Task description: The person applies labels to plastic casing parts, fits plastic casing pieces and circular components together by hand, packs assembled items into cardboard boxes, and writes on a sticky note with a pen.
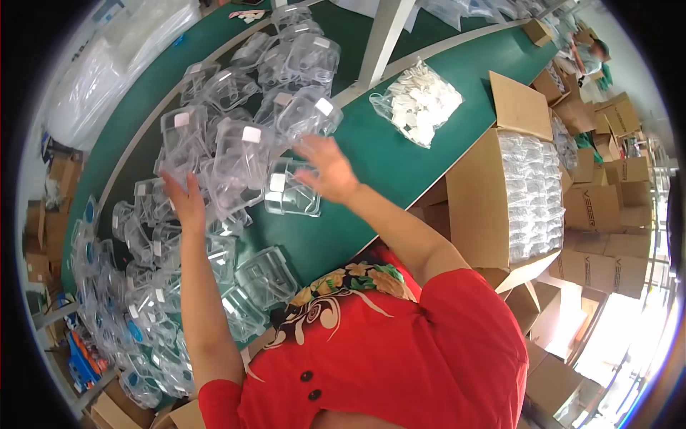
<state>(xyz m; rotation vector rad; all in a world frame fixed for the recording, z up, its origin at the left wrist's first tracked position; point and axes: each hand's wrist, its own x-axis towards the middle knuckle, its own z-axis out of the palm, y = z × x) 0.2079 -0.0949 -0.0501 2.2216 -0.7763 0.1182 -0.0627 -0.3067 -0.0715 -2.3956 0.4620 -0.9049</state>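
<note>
Clear plastic boxes, many with a white label, lie heaped on the green table [429, 168] in front of me. My left hand [187, 204] is at the near side of the heap, fingers apart, its fingertips overlapping a clear plastic box [184, 132]. Between my two hands stands another labelled clear plastic box [243, 154]. My right hand [329, 170] is raised on the right of the heap, slightly blurred, with its fingers spread. Below it sits a smaller clear plastic box [291, 193], partly covered by the thumb.
A bag of small white pieces [418, 104] lies on the table beyond my right hand. On the right stands an open carton [475, 200] packed with clear wrapped items. A white post [386, 43] rises at the far side. A person [589, 57] is in the background among cartons.
</note>
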